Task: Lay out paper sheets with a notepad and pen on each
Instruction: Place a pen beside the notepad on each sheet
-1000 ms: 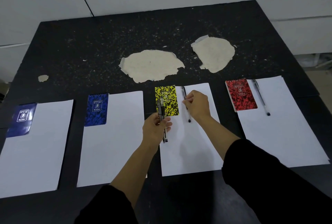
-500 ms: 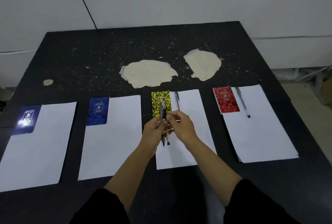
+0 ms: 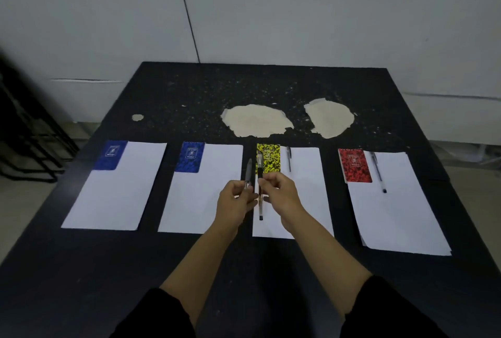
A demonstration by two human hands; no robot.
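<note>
Two hands [image 3: 261, 195], two pens [image 3: 260, 187], notepad labels unreadable

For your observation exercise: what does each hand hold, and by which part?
Left hand pinches one pen near its lower end; right hand pinches another pen mid-barrel.

Both forearms reach forward, close together. The left hand [image 3: 236, 196] and the right hand [image 3: 282, 191] each pinch something thin, fingers curled.
</note>
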